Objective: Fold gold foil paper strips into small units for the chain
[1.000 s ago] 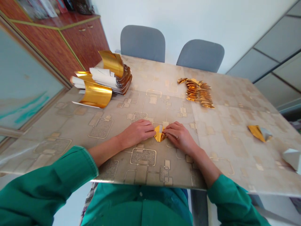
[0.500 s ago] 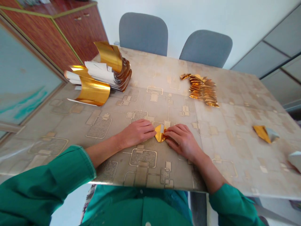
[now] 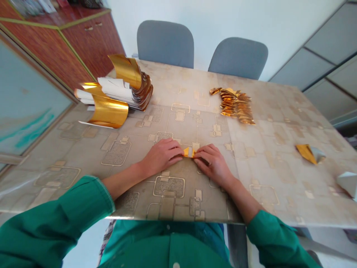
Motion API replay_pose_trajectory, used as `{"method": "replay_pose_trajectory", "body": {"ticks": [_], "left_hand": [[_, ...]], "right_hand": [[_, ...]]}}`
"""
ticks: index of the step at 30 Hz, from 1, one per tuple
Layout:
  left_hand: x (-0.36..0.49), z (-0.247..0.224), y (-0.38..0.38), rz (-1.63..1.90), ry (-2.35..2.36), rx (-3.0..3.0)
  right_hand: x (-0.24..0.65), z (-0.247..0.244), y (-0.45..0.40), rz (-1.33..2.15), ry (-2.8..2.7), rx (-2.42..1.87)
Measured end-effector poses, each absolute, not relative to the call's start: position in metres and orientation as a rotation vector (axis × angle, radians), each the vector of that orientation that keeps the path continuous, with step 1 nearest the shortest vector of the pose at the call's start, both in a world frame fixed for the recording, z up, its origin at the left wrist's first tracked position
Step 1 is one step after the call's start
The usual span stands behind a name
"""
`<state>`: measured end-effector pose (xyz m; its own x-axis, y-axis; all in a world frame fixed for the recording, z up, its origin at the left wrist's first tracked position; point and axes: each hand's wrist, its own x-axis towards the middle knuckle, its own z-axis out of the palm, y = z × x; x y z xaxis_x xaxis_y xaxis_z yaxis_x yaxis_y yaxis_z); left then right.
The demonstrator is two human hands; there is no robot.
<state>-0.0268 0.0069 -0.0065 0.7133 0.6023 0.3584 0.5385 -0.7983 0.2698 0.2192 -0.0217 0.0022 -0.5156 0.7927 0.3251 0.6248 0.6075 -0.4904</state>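
The left hand (image 3: 162, 158) and right hand (image 3: 213, 163) rest low, their fingers (image 3: 178, 150) closed from either side on a small folded gold foil piece (image 3: 189, 152), seemingly pinching it, on the patterned tabletop (image 3: 279, 175).

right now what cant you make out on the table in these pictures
Folded gold foil piece: head view, the left hand and right hand cover most of it, hiding its shape.
Stack of gold and white sheets: head view, the outer curled sheets hide the inner ones.
Pile of folded gold pieces: head view, too small to count.
Pale folded piece: head view, cut off by the right edge.
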Motion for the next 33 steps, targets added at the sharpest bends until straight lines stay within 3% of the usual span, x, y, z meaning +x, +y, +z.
{"method": "replay_pose_trajectory", "body": {"ticks": [25, 33], "left_hand": [[-0.019, 0.0, 0.012, 0.537, 1.289, 2.572], [-0.014, 0.0, 0.01, 0.484, 1.427, 2.537]], "right_hand": [[0.212, -0.006, -0.015, 0.481, -2.127, -1.44], [0.208, -0.001, -0.017, 0.349, -2.231, -1.488]]}}
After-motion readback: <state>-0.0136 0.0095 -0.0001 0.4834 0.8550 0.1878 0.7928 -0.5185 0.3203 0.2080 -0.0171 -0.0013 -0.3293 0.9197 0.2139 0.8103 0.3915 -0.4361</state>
